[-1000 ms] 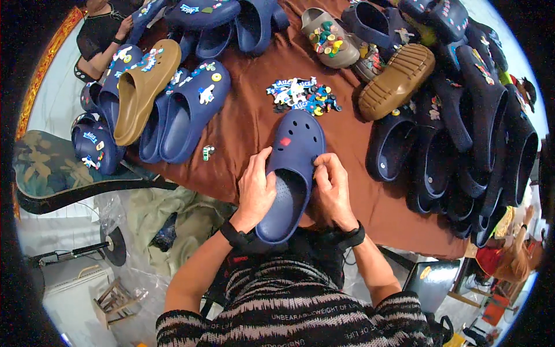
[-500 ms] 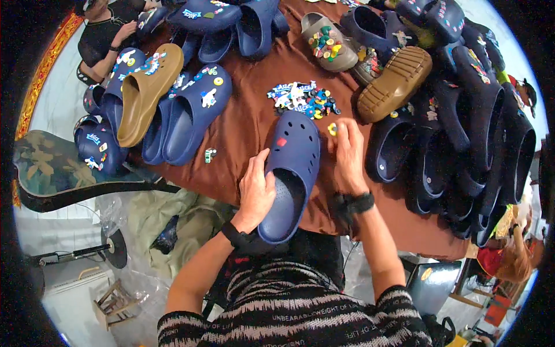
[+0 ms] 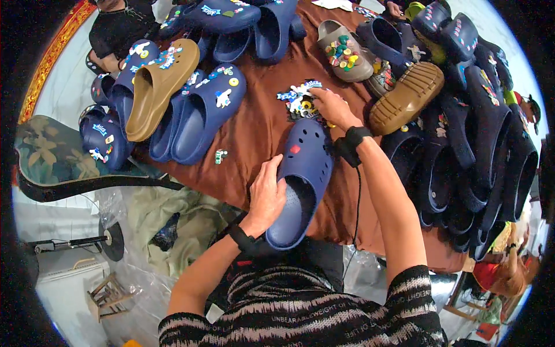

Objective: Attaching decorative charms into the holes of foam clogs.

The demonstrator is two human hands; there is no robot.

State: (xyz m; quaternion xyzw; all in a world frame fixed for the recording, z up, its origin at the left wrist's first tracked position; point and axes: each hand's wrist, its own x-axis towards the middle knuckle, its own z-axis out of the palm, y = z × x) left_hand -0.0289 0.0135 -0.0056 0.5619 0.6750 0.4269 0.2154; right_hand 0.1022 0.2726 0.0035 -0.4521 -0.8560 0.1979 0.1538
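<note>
A navy blue clog with holes in its upper lies tilted before me, its heel toward my body. One red spot shows on its upper. My left hand grips its left side near the opening, thumb by the inside. Beyond the toe, a small heap of shoe charms in white, blue, yellow and black lies on brown cloth. My right hand reaches over the heap's right side, index finger stretched onto the charms, other fingers partly hidden. A small green and white charm rests apart on the left.
Brown cloth covers the table. Decorated navy clogs and a tan clog stand left; dark clogs crowd the right beside an upturned brown clog. A grey clog with charms is farther back. Another person is at far left.
My right hand has moved from beside the clog's toe forward and left onto the charm heap. My left hand keeps its grip on the clog. The whole view has shifted slightly.
</note>
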